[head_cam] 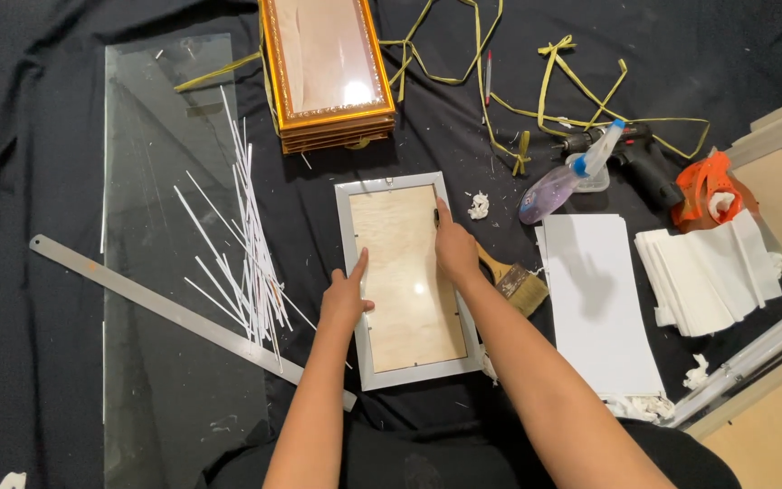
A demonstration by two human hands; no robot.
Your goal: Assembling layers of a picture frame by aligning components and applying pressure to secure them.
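Pressing flat on a silver picture frame (406,282) that lay on the black cloth (38,181), both hands were open, clamped on nothing: left hand (347,297) on its left edge, right hand (454,249) on the wooden backing by the right edge; paintbrush (510,274) just beside the right wrist, glass sheet (160,272) lay left

A black cloth (38,380) is covering the work surface, wrinkling toward 9 and 12 o'clock. A long clear glass sheet (151,181) is lying on it from 10 to 7 o'clock, with a metal ruler (138,294) crossing it diagonally. Pale tan flooring (776,435) is showing at 3 to 5 o'clock, beyond the cloth's edge. Overhead light is glaring off a stack of gold frames (328,72) at 12 o'clock.
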